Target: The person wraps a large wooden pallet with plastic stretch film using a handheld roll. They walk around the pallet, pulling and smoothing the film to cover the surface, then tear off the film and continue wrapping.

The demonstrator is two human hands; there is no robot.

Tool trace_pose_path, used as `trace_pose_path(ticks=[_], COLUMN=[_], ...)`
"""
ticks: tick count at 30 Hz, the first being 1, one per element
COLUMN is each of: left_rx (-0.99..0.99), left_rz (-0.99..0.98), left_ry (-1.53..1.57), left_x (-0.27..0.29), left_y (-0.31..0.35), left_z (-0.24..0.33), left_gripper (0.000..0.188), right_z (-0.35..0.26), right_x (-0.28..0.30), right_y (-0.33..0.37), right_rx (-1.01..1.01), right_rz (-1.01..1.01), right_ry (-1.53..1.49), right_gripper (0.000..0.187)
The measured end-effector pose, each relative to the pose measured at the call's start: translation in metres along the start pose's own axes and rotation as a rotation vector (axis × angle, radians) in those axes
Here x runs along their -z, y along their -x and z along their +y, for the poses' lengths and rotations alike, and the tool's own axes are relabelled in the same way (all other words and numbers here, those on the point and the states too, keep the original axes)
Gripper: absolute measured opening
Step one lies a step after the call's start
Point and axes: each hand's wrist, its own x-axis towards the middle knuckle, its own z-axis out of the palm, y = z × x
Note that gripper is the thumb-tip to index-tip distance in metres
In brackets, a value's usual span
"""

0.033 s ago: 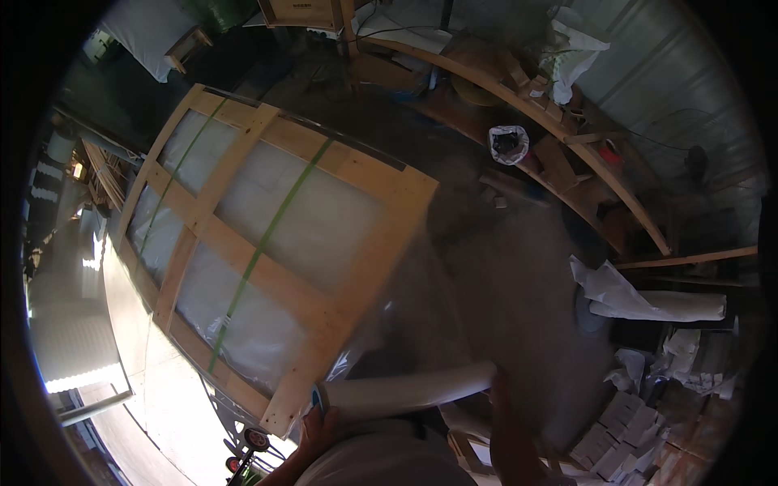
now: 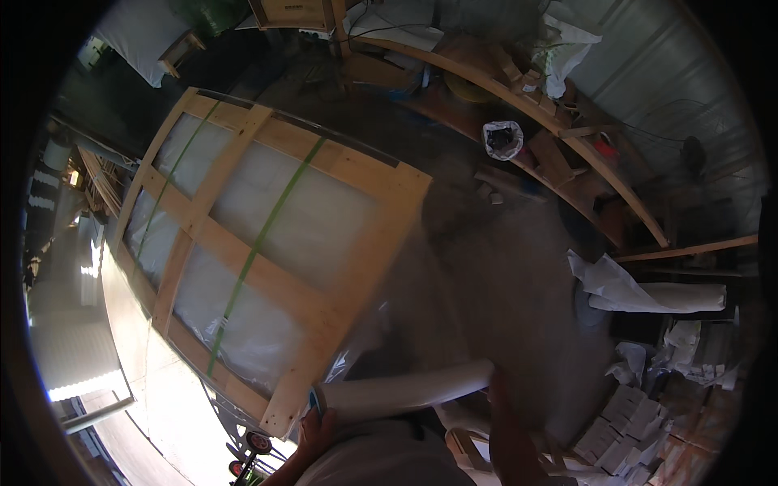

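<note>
Both hands on white roll

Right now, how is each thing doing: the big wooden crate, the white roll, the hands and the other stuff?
Wooden crate frame: tilted, wrapped white inside, green straps across it.
White roll: rolled up, lying across, left end held.
Left hand: closed on the roll's end.
Right hand: near the roll's right end; grip unclear.
Plastic bag: open, on the floor.
White sheet roll: partly unrolled, crumpled.
Small wheels: under the crate's corner.

Crate frame is bare, pale wood with matt white sheeting behind. White roll looks like smooth paper. Floor is rough grey concrete.
</note>
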Motion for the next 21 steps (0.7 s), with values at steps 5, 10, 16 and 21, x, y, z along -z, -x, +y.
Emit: trace_pose_path(ticks=[5,10,16,21], left_rx=[-0.071,-0.053,-0.020,-0.355], left_rz=[-0.005,-0.038,-0.076,-0.068], left_ry=[-0.086,-0.224,-0.315,-0.474], left_x=[0.000,0.010,0.010,0.014], left_y=[0.029,0.061,0.103,0.105], left_z=[-0.043,-0.089,-0.089,-0.107], left_gripper=[0.030,0.030,0.030,0.031], right_z=[0.118,0.163,0.111,0.146], right_x=[-0.024,-0.070,-0.125,-0.167], right_y=[0.001,0.055,0.135,0.163], right_rx=[0.004,-0.097,-0.436,-0.396], right_rz=[0.120,0.168,0.196,0.119], right_ry=[0.057,0.203,-0.104,-0.169], right_gripper=[0.055,0.060,0.064,0.066])
